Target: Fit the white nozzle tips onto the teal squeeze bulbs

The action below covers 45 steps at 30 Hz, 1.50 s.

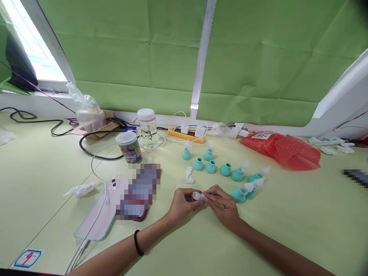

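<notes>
While the left hand (183,204) and the right hand (225,209) meet over the pale yellow-green bench (290,222), one small translucent white plastic tube (197,196) sits between them, pinched from both sides — the left fingers curl around its wider, open end and the right fingers press together on its narrower end. Its long axis runs roughly crosswise, from hand to hand, with the round mouth turned to the left. Beyond the hands I count nine teal, rubbery-looking round bulbs, all apart from the fingers: three bulbs with bare, open necks (211,167) and six bulbs topped with pale nozzles (237,175), two of these just beside the right hand. The bare-necked three stand past the tube, from almost straight ahead round to the right; the right hand is nearer to the group as a whole. Small white scraps (189,179), too jumbled to count, lie between tube and bulbs. Leftward are two phones — one pink-backed phone (99,212), one red-edged phone (140,189) blurred over. Farther back stand one patterned cup (130,148), one clear white-lidded jar (147,130) and one orange power strip (176,133); one glossy red plastic packet (290,151) lies rightward.
</notes>
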Motion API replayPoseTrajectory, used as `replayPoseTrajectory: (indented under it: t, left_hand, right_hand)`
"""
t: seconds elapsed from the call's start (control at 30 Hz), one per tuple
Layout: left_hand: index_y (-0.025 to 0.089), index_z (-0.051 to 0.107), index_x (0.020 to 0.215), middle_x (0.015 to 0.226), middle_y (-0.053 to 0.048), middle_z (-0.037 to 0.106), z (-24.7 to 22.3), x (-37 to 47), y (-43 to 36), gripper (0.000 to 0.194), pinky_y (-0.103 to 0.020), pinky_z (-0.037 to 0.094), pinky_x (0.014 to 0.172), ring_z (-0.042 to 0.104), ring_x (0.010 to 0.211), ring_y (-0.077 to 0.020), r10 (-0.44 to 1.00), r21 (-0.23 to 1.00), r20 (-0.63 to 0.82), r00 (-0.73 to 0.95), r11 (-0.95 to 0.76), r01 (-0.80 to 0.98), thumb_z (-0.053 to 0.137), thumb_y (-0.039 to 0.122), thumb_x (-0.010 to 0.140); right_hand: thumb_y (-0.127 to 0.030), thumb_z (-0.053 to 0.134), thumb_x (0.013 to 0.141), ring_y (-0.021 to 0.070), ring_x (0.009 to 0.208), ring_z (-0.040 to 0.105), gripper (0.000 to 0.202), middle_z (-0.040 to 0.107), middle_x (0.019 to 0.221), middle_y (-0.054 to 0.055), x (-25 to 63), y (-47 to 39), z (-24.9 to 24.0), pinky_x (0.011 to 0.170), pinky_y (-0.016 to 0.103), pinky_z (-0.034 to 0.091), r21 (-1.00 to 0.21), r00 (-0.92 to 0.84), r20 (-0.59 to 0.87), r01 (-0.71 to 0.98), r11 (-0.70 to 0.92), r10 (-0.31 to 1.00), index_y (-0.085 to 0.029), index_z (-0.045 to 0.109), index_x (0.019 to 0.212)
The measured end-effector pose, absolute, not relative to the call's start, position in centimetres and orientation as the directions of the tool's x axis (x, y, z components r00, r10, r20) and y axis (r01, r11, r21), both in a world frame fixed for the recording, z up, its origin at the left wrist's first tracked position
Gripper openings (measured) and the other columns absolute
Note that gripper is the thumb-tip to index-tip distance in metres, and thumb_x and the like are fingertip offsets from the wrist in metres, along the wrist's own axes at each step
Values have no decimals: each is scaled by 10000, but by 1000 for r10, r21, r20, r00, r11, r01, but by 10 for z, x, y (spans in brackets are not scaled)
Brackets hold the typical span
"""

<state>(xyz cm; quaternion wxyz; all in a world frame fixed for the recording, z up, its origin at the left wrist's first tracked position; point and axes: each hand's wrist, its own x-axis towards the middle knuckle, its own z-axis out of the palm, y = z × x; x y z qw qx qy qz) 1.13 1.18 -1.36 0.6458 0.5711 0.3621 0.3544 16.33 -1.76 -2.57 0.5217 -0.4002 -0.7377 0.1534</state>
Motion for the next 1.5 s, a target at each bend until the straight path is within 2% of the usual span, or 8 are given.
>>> replayPoseTrajectory:
  t: [0.33,0.7,0.9,1.17,1.4,1.5]
  left_hand:
    - [70,644,777,510,11,487,-10,11,11,332,-186,326,441,391,461,-55,873,992,-74,483,113,-52,660,323,563]
    - [60,638,740,481,23,448,-10,12,10,294,-186,309,430,371,452,-54,882,991,-76,465,117,-61,647,301,573]
    - [64,641,715,468,27,449,-8,12,9,281,-186,303,422,370,442,-52,886,988,-83,455,133,-77,659,290,549]
    - [62,632,681,461,24,448,-9,11,7,211,-183,309,417,379,429,-49,890,987,-52,454,115,-112,627,252,589]
    - [62,627,696,517,-13,523,-8,12,5,242,-205,372,444,439,449,-73,897,985,-81,434,139,-104,648,271,576]
    - [66,626,706,557,-35,552,-6,12,5,264,-213,393,479,472,492,-88,889,984,-53,456,125,-130,627,314,613]
  right_hand:
    - [-61,512,714,169,782,483,344,533,826,72,162,-23,-22,629,331,457,-508,-222,685,536,674,694,-219,567,1015]
    - [-97,528,711,197,810,480,315,557,884,80,165,-24,-22,689,398,415,-268,-271,716,744,612,644,-235,584,988]
    - [-113,457,762,179,832,500,326,527,880,82,163,-24,-20,676,337,457,-485,-288,626,583,651,724,-217,530,1062]
    - [-152,438,788,159,841,517,296,512,900,70,161,-27,-15,701,294,469,-659,-288,503,483,577,815,-213,537,1060]
    - [-211,450,791,165,878,531,248,533,953,76,160,-26,-14,730,286,479,-748,-257,441,424,510,860,-207,553,1017]
    - [-227,473,778,166,870,544,282,547,1003,75,160,-27,-14,715,282,490,-779,-253,406,407,477,878,-211,511,1058]
